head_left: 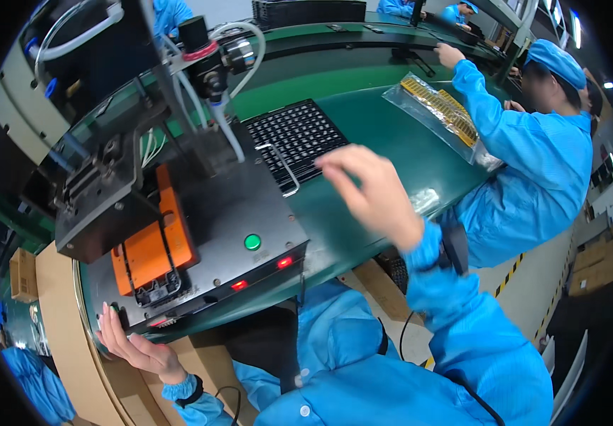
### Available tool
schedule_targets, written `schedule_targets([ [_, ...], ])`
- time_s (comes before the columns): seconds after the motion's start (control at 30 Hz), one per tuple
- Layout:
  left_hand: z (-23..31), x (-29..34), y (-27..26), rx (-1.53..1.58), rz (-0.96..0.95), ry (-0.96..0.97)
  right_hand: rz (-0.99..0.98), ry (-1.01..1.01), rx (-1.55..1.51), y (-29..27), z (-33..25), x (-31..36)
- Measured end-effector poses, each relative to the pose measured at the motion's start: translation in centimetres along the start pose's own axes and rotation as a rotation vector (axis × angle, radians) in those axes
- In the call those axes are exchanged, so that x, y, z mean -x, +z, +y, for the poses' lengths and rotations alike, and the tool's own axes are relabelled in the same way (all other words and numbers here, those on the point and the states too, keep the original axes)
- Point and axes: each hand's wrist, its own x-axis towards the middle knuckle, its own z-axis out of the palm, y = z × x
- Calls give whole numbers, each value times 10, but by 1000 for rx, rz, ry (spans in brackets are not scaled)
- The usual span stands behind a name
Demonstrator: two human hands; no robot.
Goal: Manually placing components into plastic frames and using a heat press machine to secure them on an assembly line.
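Note:
My left hand [137, 348] rests at the near left corner of a black press machine [249, 206], fingers stretched out, the fingertips beside a dark round button. My right hand [374, 188] is raised over the near edge of a black tray [296, 138] with many small compartments. Its thumb and index finger come together at the tips in a pinch; anything between them is too small to make out. An orange fixture [154, 252] sits on the machine's front left, under the dark press head [100, 206]. A small black part [159, 287] lies at its near end.
A metal handle [281, 170] stands on the machine's right side, near a green button [252, 242]. On the green table [363, 121] lies a clear bag with yellow strips [438, 106]. A co-worker [533, 156] in blue sits at the right. Cardboard [65, 319] stands at the left.

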Motion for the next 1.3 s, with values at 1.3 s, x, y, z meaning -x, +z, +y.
schedule_targets([
  [1.3, 46, -21, -8, 141, 155, -282, -5, 466, -458, 12, 246, -38],
])
